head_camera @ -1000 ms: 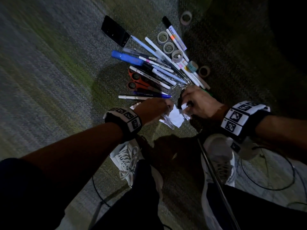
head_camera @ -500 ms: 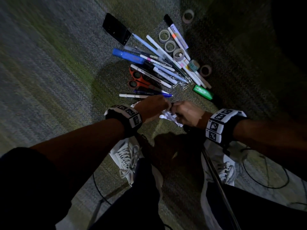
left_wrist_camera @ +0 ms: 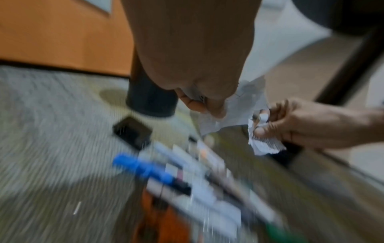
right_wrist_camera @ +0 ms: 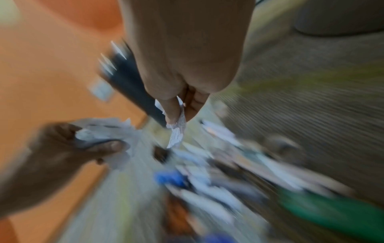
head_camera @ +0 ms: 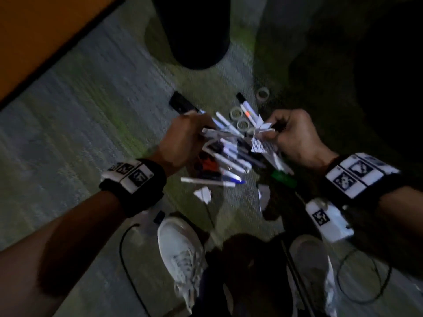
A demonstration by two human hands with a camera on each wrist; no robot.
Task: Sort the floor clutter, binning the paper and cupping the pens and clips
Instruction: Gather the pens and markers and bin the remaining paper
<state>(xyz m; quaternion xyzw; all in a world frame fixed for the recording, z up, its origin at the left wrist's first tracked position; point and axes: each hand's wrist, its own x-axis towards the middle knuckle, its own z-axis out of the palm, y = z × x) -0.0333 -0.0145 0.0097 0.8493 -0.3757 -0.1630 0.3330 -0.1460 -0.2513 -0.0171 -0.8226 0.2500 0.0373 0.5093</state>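
My left hand [head_camera: 183,138] fingers curled round crumpled paper [left_wrist_camera: 234,108], my right hand [head_camera: 295,136] pinching a printed scrap [head_camera: 262,145], pens [head_camera: 229,156] below smeared by blur, clips indistinguishable, dark bin [head_camera: 196,30] cut off at frame top.

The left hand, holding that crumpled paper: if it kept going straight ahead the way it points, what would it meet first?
Probably the dark round bin. The left hand, gripping crumpled paper, points over the pens toward it. Depth is unclear, but nothing else seems in line.

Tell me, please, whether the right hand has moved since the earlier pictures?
Yes. The right hand, gripping paper scraps, has moved from the near edge of the pen pile to its far side, beside the tape rolls.
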